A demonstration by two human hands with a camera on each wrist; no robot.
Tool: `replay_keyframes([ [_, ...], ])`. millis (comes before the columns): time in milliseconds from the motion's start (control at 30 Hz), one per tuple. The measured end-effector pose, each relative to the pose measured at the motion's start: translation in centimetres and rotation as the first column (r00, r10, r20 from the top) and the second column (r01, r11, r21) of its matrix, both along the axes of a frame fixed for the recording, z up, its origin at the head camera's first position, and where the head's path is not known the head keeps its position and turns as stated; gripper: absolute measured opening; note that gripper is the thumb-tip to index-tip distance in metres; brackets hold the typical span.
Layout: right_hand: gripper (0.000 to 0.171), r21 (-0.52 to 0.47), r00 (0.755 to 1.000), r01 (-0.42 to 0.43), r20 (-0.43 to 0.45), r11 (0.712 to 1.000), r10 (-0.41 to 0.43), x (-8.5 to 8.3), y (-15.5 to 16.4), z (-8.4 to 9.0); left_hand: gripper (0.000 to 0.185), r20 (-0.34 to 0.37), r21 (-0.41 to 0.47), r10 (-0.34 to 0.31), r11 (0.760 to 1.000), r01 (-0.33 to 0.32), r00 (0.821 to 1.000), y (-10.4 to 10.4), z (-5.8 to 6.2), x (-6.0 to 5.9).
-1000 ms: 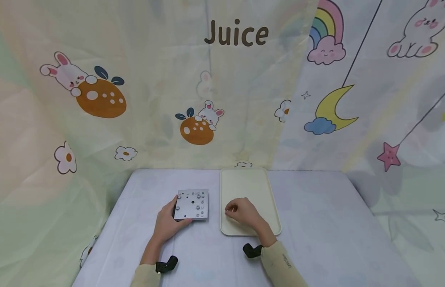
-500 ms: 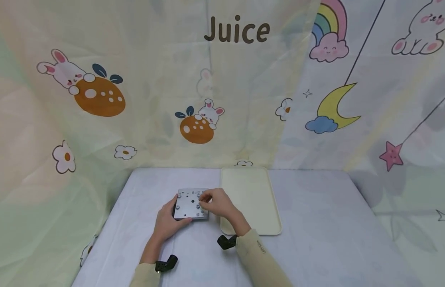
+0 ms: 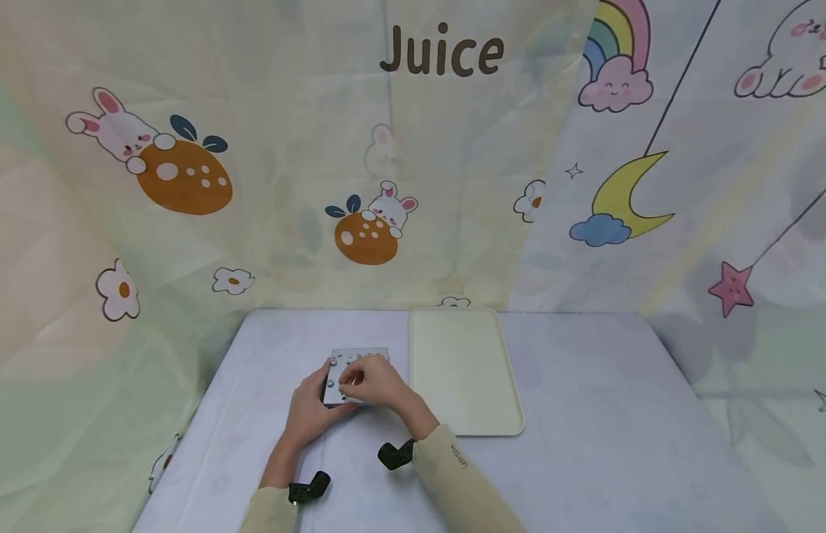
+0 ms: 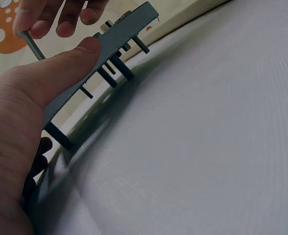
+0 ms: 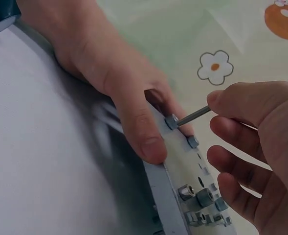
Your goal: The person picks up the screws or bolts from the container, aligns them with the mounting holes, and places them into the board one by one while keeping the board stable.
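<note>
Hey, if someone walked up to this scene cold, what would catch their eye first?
Most likely the two hands meeting over the grey metal plate near the table's middle: the left hand grips its edge with the thumb on top, tilting it off the cloth, while the right hand pinches a thin metal tool set into a screw head. Next, the cream tray just right of the plate, and the cartoon backdrop reading Juice.

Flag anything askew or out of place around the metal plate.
The metal plate is tilted: the left hand props one edge off the table, standing on its bolts. Nothing looks spilled or damaged.
</note>
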State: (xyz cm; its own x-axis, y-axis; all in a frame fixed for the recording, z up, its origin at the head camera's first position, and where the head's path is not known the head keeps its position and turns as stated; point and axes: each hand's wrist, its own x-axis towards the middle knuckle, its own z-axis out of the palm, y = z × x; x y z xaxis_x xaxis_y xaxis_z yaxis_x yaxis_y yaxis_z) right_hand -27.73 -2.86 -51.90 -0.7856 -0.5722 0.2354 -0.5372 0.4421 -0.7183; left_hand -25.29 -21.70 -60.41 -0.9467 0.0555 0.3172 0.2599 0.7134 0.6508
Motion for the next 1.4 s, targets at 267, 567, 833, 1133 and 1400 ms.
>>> replay_keyframes([
  [267,0.003,0.02,0.999,0.006,0.044,1.0,-0.007,0.2,-0.1,-0.2,0.112,0.015,0.009,0.016,1.0,-0.016,1.0,0.2,0.2,-0.2],
  [567,0.005,0.046,0.996,0.035,0.081,0.998,-0.038,0.2,0.0,-0.7,0.113,0.022,0.007,0.025,1.0,-0.025,0.999,0.2,0.1,-0.3],
  [833,0.005,0.035,0.995,0.035,0.087,0.999,-0.038,0.4,0.1,-0.7,0.113,0.021,0.008,0.02,1.0,-0.021,1.0,0.4,0.3,-0.1],
  [1133,0.004,-0.004,0.993,0.047,0.106,0.999,-0.047,0.5,0.4,-0.9,0.114,0.033,0.012,0.034,0.999,-0.035,0.999,0.5,0.2,0.0],
  [1400,0.004,0.015,0.996,0.075,0.036,0.997,-0.076,0.5,1.7,-0.8,0.115,0.028,0.024,0.007,1.0,-0.008,1.0,0.1,-0.4,-0.3],
])
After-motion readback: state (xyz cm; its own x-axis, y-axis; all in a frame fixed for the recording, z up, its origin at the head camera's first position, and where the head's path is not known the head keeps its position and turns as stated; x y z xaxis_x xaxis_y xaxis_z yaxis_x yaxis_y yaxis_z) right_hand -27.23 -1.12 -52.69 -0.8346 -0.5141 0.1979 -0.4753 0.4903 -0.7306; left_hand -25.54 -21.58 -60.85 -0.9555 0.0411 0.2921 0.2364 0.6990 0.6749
